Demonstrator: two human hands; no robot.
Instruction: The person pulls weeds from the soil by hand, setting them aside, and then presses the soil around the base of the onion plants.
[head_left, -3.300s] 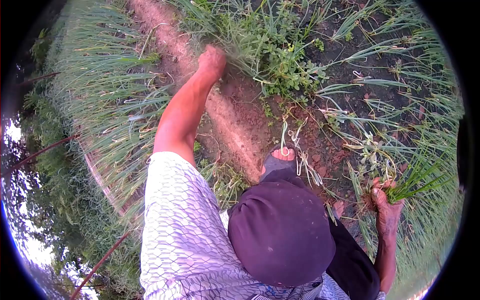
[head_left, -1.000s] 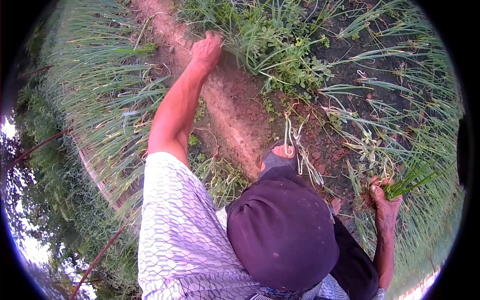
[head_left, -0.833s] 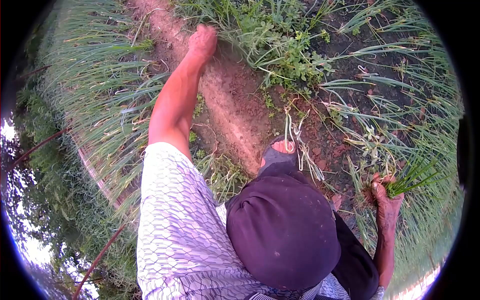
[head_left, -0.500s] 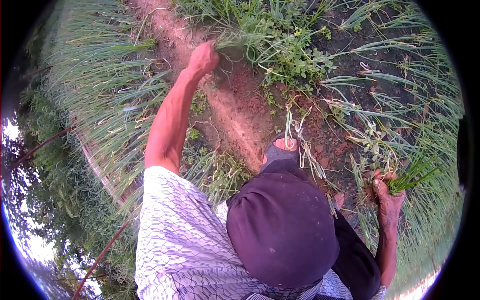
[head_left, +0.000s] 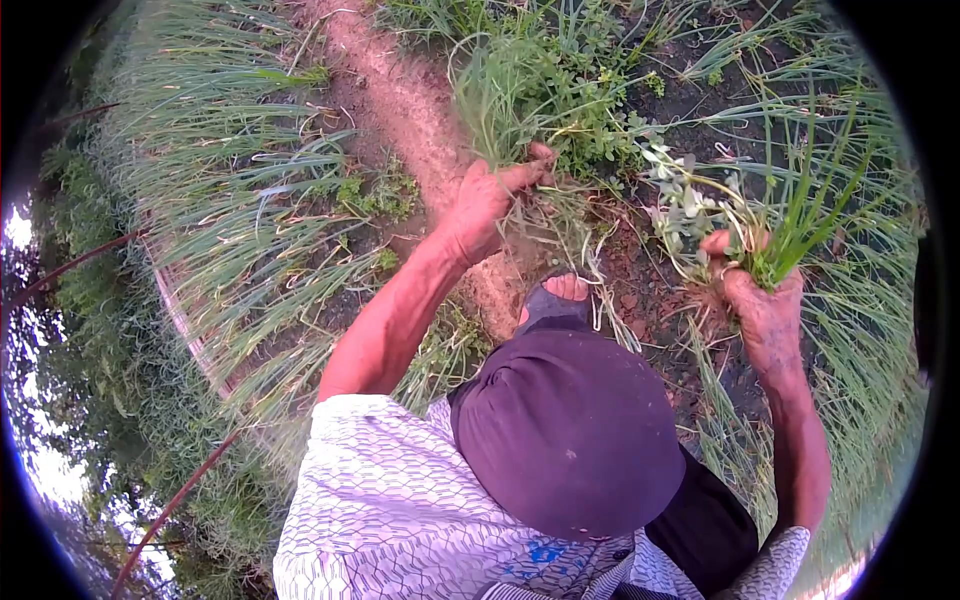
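Near the middle, my left hand (head_left: 480, 212) is closed around a tuft of thin grass (head_left: 495, 100). Its green blades stick up past my fingers, and pale, stringy stalks (head_left: 560, 220) hang beside the hand. At the right, my right hand (head_left: 765, 305) grips a bunch of pulled weeds (head_left: 790, 235), a mix of long bright grass blades and a stem with small pale leaves. Thin roots dangle on the bunch's left side. Leafy weeds (head_left: 590, 120) grow just beyond my left hand.
Rows of onion-like plants (head_left: 230, 190) stand on the left, with more (head_left: 850, 140) at the right. A bare reddish soil strip (head_left: 400, 110) runs between. My dark-clothed knee (head_left: 570, 430) and foot (head_left: 567, 288) are below. Thin reddish poles (head_left: 180, 510) and bushes (head_left: 110, 370) line the left.
My left hand has moved right and toward me, bringing the grass tuft with it. My right hand has risen farther forward with its bunch of weeds, which now shows more fully.
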